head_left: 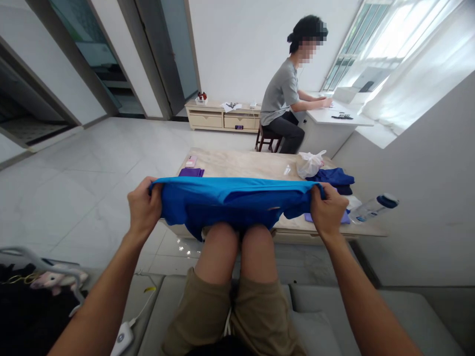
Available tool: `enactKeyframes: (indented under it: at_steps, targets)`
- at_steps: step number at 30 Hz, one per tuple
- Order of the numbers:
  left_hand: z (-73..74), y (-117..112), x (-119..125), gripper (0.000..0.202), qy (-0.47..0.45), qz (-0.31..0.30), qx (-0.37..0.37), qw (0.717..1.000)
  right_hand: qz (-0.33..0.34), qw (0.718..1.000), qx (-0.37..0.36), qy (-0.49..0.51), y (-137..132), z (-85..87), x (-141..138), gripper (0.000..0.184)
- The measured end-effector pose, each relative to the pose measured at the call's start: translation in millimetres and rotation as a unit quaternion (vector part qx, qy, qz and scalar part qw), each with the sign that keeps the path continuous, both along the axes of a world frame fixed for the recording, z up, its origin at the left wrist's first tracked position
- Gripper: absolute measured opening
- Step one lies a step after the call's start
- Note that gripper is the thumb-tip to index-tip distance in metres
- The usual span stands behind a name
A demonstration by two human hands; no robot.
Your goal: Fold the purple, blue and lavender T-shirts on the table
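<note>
- Fingers (147,187) of the left hand (143,210) and fingers (318,190) of the right hand (328,210) stand narrow, each set pinching one end of the top edge of the blue garment (230,207).
- Garment count: one blue garment, held taut across its top edge and sagging at the centre, above the person's two bare knees (230,242) and in front of the near edge of the marble-topped table (241,165).
- Table items, far left to right: one phone in a pink case (191,161), one folded purple cloth (191,172), one small clear item (287,170), one white plastic bag (309,164) and one navy garment (332,177).
- Near the right hand: one lilac cloth (328,217) and one plastic bottle with a dark blue cap (371,210), lying on its side.
- Obstruction: the blue garment and both hands block the view of the table's near portion.
- Background: one co-worker (280,91) sits on a wooden stool (267,139), both forearms on a white desk (334,116). One low drawer cabinet (218,118) stands against the wall.
- Seating: the person sits on a grey sofa (319,316), in khaki shorts (196,316). One white corded device (122,338) lies at the lower left.
</note>
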State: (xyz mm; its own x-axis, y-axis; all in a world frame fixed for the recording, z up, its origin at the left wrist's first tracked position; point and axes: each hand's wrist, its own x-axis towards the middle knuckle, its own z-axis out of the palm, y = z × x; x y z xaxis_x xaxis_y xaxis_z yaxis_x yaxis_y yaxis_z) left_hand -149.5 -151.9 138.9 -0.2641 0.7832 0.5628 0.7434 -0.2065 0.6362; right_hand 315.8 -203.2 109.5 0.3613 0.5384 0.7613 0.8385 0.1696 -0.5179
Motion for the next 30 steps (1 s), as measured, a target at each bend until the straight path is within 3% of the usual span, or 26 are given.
enactKeyframes:
  at_steps: [4,7,9,13,15,16,17,19,22,25,27,30]
  targets:
    - [-26.7,4,-13,0.036,0.062,-0.021,-0.060,0.996,0.010,0.992,-0.066,-0.108,-10,-45.5,13,0.056]
    - [-37.8,29,-18,0.036,0.096,-0.001,-0.066,0.993,-0.010,0.988,-0.077,-0.137,15,-55.4,25,0.056]
    - [-36.7,66,-14,0.039,0.128,0.023,-0.071,0.989,-0.027,0.983,-0.098,-0.150,60,-45.5,29,0.055]
    - [-30.5,178,9,0.044,0.208,0.080,-0.162,0.961,-0.037,0.955,-0.240,-0.172,193,-12.9,22,0.053]
    - [-41.1,227,26,0.044,0.240,0.074,-0.214,0.944,-0.030,0.949,-0.271,-0.159,248,-9.9,10,0.051]
    - [-53.2,242,36,0.045,0.254,0.061,-0.222,0.939,-0.023,0.951,-0.272,-0.147,265,-15.7,1,0.050]
    - [-70.6,250,46,0.049,0.266,0.042,-0.216,0.938,-0.013,0.953,-0.269,-0.136,274,-27.1,-8,0.051]
    - [-119.8,242,66,0.059,0.279,-0.003,-0.183,0.943,0.021,0.956,-0.271,-0.108,266,-66.5,-32,0.056]
    - [-213.0,191,94,0.065,0.275,-0.117,-0.191,0.935,0.060,0.948,-0.296,-0.099,209,-154.4,-65,0.056]
    - [-292.8,146,109,0.067,0.269,-0.132,-0.214,0.930,0.057,0.941,-0.327,-0.071,149,-245.9,-79,0.057]
    - [-323.9,141,113,0.068,0.274,-0.122,-0.201,0.932,0.045,0.933,-0.351,-0.064,132,-291.1,-76,0.063]
    - [-338.8,172,116,0.070,0.277,-0.106,-0.204,0.933,0.022,0.930,-0.360,-0.071,151,-323.5,-63,0.071]
